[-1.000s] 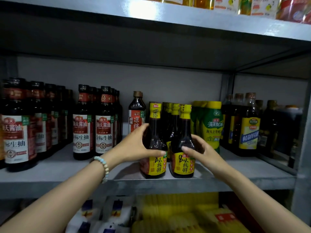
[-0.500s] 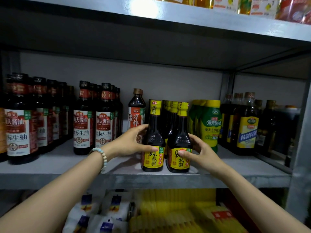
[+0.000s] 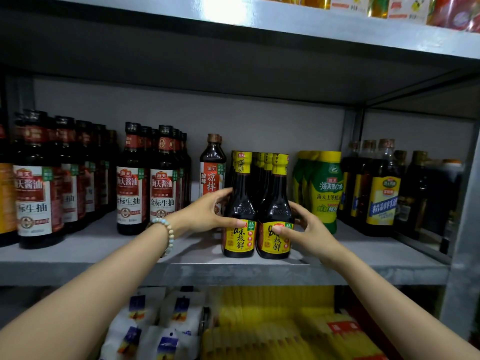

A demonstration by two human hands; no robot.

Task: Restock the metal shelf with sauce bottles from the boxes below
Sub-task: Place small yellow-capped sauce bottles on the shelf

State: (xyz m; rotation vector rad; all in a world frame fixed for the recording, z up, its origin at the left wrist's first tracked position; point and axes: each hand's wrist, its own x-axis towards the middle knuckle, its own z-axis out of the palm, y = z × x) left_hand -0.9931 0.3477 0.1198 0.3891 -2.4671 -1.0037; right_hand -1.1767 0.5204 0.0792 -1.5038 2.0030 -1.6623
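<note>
Nudged together since earlier, two yellow-capped dark glass sauce bottles (image 3: 240,203) are touching on the grey metal shelf (image 3: 104,245); left hand (image 3: 207,214) is gripping the left bottle (image 3: 239,237), right hand (image 3: 309,227) the right bottle (image 3: 275,203).

L arm (image 3: 85,289) & R arm (image 3: 389,294) are bare right to the frame edge. L wrist wears a bracelet (image 3: 167,231): one strand of small round beads, pale mint, blue & cream.

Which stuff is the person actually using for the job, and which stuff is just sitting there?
Part of the job: left hand gripping the left yellow-capped bottle; right hand gripping the right yellow-capped bottle; metal shelf.
Just sitting there: red-label bottles; green bottles; white bags; yellow packets below.
</note>
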